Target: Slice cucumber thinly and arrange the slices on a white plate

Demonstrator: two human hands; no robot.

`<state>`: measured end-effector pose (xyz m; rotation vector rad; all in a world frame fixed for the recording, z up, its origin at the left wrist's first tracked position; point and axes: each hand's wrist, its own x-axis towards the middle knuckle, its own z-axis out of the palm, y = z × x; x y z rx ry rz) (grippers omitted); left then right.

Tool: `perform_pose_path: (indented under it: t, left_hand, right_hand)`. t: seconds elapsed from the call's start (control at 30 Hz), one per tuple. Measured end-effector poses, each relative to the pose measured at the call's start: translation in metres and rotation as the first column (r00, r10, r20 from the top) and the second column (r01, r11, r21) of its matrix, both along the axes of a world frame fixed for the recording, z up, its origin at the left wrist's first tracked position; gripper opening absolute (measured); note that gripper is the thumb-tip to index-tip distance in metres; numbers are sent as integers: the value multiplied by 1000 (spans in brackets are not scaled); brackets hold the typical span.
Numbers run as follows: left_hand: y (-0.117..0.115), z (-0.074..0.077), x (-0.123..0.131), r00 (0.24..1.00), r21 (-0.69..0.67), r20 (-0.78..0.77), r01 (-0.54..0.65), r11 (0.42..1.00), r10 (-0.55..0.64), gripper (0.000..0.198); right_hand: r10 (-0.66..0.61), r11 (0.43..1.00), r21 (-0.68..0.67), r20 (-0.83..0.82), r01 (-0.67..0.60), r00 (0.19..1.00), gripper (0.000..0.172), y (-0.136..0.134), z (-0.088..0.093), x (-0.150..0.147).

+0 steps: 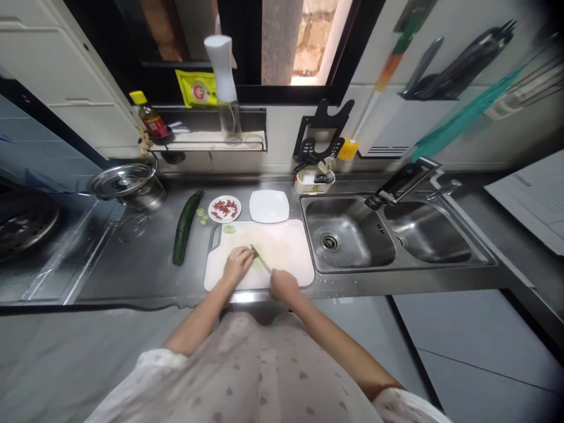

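Note:
On the white cutting board [291, 249], my right hand [283, 284] is closed round the handle of a knife [263, 261], whose blade points up and left. The fingers of my left hand [238, 264] are bent and pressed on a small green piece [255, 254] beside the blade, mostly hidden by the fingers. Pale green slices [229, 229] lie at the board's upper left, and several more [202, 215] rest on the counter. A long dark green cucumber [187, 228] lies left of the board.
Behind the board stand a plate of red bits [224, 209] and a bare white plate [269, 206]. A lidded steel pot [127, 186] is at the left. To the right is a double sink [352, 235] with a black faucet [405, 181]. A small caddy [314, 187] stands at the wall.

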<state>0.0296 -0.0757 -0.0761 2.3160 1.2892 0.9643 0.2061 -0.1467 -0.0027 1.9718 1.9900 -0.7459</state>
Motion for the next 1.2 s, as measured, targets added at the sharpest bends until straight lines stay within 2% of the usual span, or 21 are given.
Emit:
perform_pose_path:
  t: [0.23, 0.57, 0.83, 1.03, 1.2]
  left_hand:
    - [0, 1, 0, 1000, -6, -19, 1, 1000, -1, 20]
    - [-2, 5, 0, 1000, -35, -25, -4, 999, 4, 18]
    - [-2, 12, 2, 998, -101, -50, -39, 994, 34, 18]
    - [-4, 17, 3, 997, -170, -24, -77, 982, 74, 20]
    - [-5, 18, 3, 983, -187, 5, -179, 966, 183, 22]
  right_hand:
    - [4, 1000, -13, 6, -4, 1000, 25, -9, -2, 11]
    - [-19, 998, -67, -24, 17, 1000, 25, -16, 7, 24]
    - [-23, 998, -56, -38, 21, 999, 22, -22, 17, 35]
    - [-65, 997, 48, 94, 60, 993, 28, -12, 28, 40]
    - [-53, 994, 105, 192, 33, 980, 29, -4, 34, 42]
